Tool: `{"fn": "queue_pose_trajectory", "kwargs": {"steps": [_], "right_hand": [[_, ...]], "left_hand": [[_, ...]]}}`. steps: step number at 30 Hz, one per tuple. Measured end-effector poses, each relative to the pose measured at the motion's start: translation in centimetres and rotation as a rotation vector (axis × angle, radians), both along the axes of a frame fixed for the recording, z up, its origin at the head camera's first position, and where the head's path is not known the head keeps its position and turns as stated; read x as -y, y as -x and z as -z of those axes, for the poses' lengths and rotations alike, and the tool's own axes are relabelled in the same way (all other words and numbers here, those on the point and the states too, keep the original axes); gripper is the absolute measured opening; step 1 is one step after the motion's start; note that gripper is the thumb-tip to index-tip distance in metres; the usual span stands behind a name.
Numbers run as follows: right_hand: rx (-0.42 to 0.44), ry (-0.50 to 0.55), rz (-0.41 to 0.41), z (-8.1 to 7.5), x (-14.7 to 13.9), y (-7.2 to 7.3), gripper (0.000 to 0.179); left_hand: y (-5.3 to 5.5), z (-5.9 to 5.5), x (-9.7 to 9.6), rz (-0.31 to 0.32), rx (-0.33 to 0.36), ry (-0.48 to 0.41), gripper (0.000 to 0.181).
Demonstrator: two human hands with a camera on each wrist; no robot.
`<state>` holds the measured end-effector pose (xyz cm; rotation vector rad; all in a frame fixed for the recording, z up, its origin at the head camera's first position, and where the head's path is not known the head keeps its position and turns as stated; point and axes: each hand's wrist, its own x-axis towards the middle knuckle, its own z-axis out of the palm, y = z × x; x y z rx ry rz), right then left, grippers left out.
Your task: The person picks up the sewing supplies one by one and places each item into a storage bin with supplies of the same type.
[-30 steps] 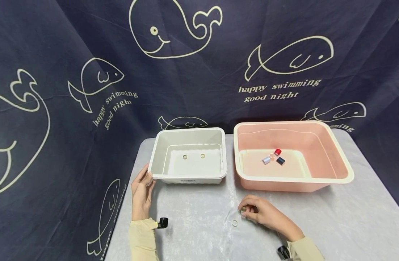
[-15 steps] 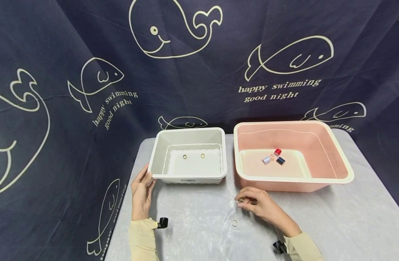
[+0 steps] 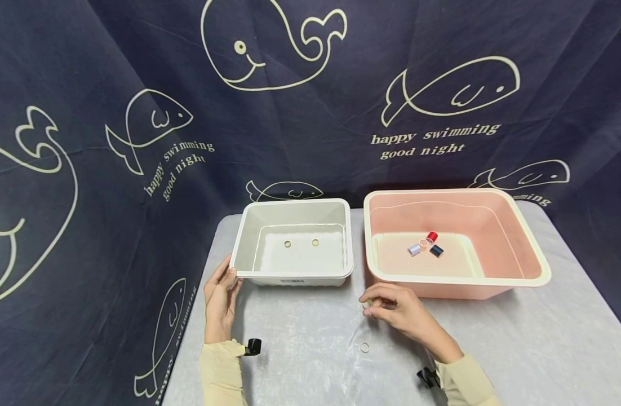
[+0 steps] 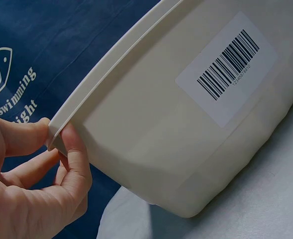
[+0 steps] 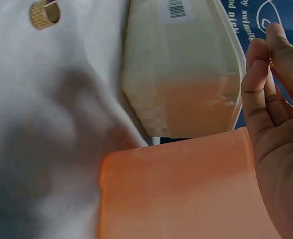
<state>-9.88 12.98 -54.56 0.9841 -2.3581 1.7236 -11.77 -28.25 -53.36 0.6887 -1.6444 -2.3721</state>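
My left hand (image 3: 221, 299) pinches the near left corner of the white plastic bin (image 3: 292, 273), thumb and fingers gripping the rim in the left wrist view. Two small gold rings (image 3: 315, 242) lie on the bin's floor, well apart. Between thumb and fingertips my right hand (image 3: 403, 316) pinches a small ring (image 3: 366, 304), in front of the gap between the two bins. Only a gold sliver of it shows in the right wrist view. Another gold ring (image 3: 365, 347) with a textured band rests on the table below that hand.
At the right stands a pink bin (image 3: 442, 288) holding red, dark blue and pale blue thread spools (image 3: 437, 250) and a pale ring-shaped piece (image 3: 424, 244). A grey cloth covers the table (image 3: 300, 349). Behind hangs a navy curtain (image 3: 300, 141) with fish drawings.
My right hand has moved up and left with its ring, away from the ring on the table and toward the white bin. The left hand has stayed at the bin's corner.
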Motion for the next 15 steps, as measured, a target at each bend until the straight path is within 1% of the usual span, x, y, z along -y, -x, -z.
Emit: {"fn": "queue_pose_trajectory", "kwargs": {"steps": [4, 8, 15], "right_hand": [[-0.009, -0.006, -0.009, -0.6, 0.2, 0.2, 0.026], [-0.005, -0.014, -0.015, -0.8, 0.3, 0.3, 0.026], [-0.044, 0.014, -0.071, -1.3, 0.6, 0.4, 0.030]], "left_hand": [[0.0, 0.0, 0.0, 0.000, -0.002, -0.003, 0.051], [0.0, 0.0, 0.0, 0.003, -0.006, -0.004, 0.051], [-0.1, -0.1, -0.1, 0.002, -0.007, -0.009, 0.052]]}}
